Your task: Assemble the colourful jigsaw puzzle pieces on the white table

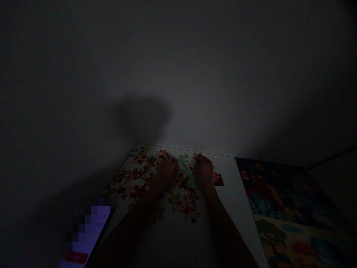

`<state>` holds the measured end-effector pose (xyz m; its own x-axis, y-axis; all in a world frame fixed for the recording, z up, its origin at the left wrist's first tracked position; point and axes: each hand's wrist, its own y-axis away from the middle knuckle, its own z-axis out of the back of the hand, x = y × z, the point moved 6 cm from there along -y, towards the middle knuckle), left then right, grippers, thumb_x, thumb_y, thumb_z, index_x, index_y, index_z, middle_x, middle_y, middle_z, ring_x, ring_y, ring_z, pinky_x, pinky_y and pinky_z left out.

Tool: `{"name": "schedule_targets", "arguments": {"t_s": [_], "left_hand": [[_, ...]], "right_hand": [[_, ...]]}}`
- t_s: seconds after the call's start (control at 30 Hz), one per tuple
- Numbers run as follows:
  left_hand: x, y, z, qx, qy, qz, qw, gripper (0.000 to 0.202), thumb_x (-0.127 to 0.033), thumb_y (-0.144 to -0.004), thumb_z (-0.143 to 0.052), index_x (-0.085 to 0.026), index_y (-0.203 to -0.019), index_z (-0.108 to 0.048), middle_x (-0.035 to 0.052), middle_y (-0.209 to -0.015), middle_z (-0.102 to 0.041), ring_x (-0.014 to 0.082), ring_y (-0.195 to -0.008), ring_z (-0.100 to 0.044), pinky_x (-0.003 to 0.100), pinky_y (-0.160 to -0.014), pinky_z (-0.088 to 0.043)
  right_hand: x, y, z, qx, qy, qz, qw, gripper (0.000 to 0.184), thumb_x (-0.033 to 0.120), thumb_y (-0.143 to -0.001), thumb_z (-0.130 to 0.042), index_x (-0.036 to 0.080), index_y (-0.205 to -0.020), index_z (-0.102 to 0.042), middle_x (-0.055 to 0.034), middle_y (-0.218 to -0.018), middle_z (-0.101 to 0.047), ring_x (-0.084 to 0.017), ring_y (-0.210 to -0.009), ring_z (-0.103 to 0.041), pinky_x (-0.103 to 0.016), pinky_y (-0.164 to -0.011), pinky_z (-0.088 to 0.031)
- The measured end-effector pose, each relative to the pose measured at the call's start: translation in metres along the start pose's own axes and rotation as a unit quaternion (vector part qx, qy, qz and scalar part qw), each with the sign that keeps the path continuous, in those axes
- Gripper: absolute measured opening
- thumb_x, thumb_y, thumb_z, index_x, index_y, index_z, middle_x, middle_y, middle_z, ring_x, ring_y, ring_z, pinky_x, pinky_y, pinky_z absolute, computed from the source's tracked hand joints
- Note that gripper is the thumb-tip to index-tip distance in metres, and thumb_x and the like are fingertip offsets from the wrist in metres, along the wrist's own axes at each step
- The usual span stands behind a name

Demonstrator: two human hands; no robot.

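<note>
Up near the far edge of the white table [178, 242], both hands are down flat-ish on a scatter of jigsaw pieces [184, 204]. Left hand [166, 172] sits on the pieces w/ fingers curled, right hand [204, 170] just beside it, fingertips at a pale piece [193, 160] — way too dark to tell if either actually has hold of anything or how far open they are. More loose pieces spread out left of the left hand & toward the wrists. One dark-red piece [218, 179] lies just right of the right hand. Further right, a big colourful picture sheet [284, 201], prob the box art.
</note>
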<state>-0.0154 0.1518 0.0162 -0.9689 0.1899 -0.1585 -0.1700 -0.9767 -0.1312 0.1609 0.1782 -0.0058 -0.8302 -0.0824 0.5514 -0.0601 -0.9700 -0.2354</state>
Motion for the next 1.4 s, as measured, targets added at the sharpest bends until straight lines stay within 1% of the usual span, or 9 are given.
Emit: {"name": "schedule_targets", "arguments": {"t_s": [0.1,0.23,0.37,0.5,0.6,0.77,1.13,1.27,1.4], "left_hand": [[0.009,0.005,0.001,0.010,0.018,-0.002,1.000,0.035,-0.024,-0.097,-0.040,-0.024,-0.123,-0.064,0.0082,-0.130,-0.062,0.0251,-0.124,-0.052,0.040,-0.110,-0.035],[0.029,-0.001,0.013,0.005,0.053,0.020,0.998,0.036,-0.025,-0.096,-0.041,-0.021,-0.122,-0.066,0.0090,-0.125,-0.066,0.0246,-0.119,-0.057,0.038,-0.107,-0.040],[0.067,-0.011,0.026,-0.026,0.060,0.078,0.995,0.036,-0.026,-0.094,-0.040,-0.021,-0.118,-0.068,0.0078,-0.124,-0.068,0.0217,-0.117,-0.060,0.033,-0.108,-0.040],[0.113,-0.011,0.031,-0.058,0.017,0.168,0.984,0.040,-0.026,-0.094,-0.040,-0.016,-0.122,-0.065,0.0121,-0.127,-0.065,0.0257,-0.120,-0.057,0.037,-0.107,-0.040],[0.135,-0.006,0.030,-0.075,0.001,0.224,0.972,0.042,-0.021,-0.091,-0.039,-0.018,-0.127,-0.062,0.0121,-0.133,-0.061,0.0271,-0.120,-0.057,0.039,-0.103,-0.043],[0.143,0.000,0.024,-0.086,-0.028,0.266,0.960,0.045,-0.021,-0.093,-0.039,-0.018,-0.135,-0.055,0.0145,-0.137,-0.057,0.0294,-0.122,-0.054,0.041,-0.102,-0.042],[0.158,0.001,0.021,-0.105,-0.024,0.331,0.938,0.045,-0.041,-0.092,-0.046,-0.020,-0.130,-0.058,0.0161,-0.134,-0.054,0.0346,-0.125,-0.047,0.050,-0.104,-0.037],[0.164,0.001,0.020,-0.086,0.017,0.352,0.932,0.042,-0.034,-0.090,-0.048,-0.025,-0.129,-0.061,0.0141,-0.139,-0.052,0.0347,-0.129,-0.044,0.052,-0.105,-0.036],[0.172,0.003,0.021,-0.082,0.073,0.378,0.919,0.034,-0.027,-0.088,-0.050,-0.029,-0.116,-0.069,0.0098,-0.137,-0.056,0.0325,-0.128,-0.047,0.051,-0.105,-0.037]], "right_hand": [[-0.005,0.000,0.006,-0.021,-0.006,-0.053,0.998,0.039,0.020,-0.087,-0.045,0.013,-0.121,-0.063,-0.0176,-0.127,-0.060,-0.031,-0.119,-0.050,-0.043,-0.101,-0.036],[-0.012,0.003,0.007,-0.048,0.004,-0.112,0.993,0.053,0.025,-0.085,-0.049,0.009,-0.136,-0.051,-0.0222,-0.140,-0.051,-0.036,-0.131,-0.042,-0.050,-0.108,-0.031],[-0.016,0.003,0.004,-0.078,-0.001,-0.108,0.991,0.062,0.026,-0.084,-0.049,0.003,-0.141,-0.043,-0.0271,-0.144,-0.045,-0.038,-0.135,-0.039,-0.053,-0.110,-0.030],[-0.022,0.000,0.002,-0.076,-0.017,-0.100,0.992,0.056,0.019,-0.086,-0.039,-0.003,-0.137,-0.046,-0.0295,-0.141,-0.049,-0.036,-0.133,-0.042,-0.049,-0.108,-0.034],[-0.025,-0.003,0.004,-0.082,-0.018,-0.101,0.991,0.054,0.015,-0.086,-0.035,-0.001,-0.135,-0.049,-0.0275,-0.134,-0.054,-0.034,-0.128,-0.048,-0.046,-0.104,-0.038],[-0.022,-0.002,0.004,-0.092,0.025,-0.064,0.993,0.040,0.029,-0.092,-0.040,0.010,-0.120,-0.061,-0.0201,-0.118,-0.065,-0.030,-0.112,-0.055,-0.042,-0.096,-0.041],[-0.026,0.000,0.000,-0.075,0.058,-0.081,0.992,0.038,0.025,-0.091,-0.043,0.015,-0.124,-0.060,-0.0187,-0.127,-0.060,-0.032,-0.121,-0.051,-0.044,-0.096,-0.039],[-0.027,0.000,0.000,-0.066,0.065,-0.084,0.992,0.037,0.026,-0.091,-0.043,0.018,-0.122,-0.062,-0.0167,-0.127,-0.060,-0.032,-0.122,-0.050,-0.044,-0.095,-0.039],[-0.025,0.001,0.003,-0.059,0.057,-0.086,0.993,0.036,0.026,-0.091,-0.043,0.017,-0.121,-0.063,-0.0172,-0.125,-0.061,-0.033,-0.120,-0.050,-0.044,-0.095,-0.039]]}}
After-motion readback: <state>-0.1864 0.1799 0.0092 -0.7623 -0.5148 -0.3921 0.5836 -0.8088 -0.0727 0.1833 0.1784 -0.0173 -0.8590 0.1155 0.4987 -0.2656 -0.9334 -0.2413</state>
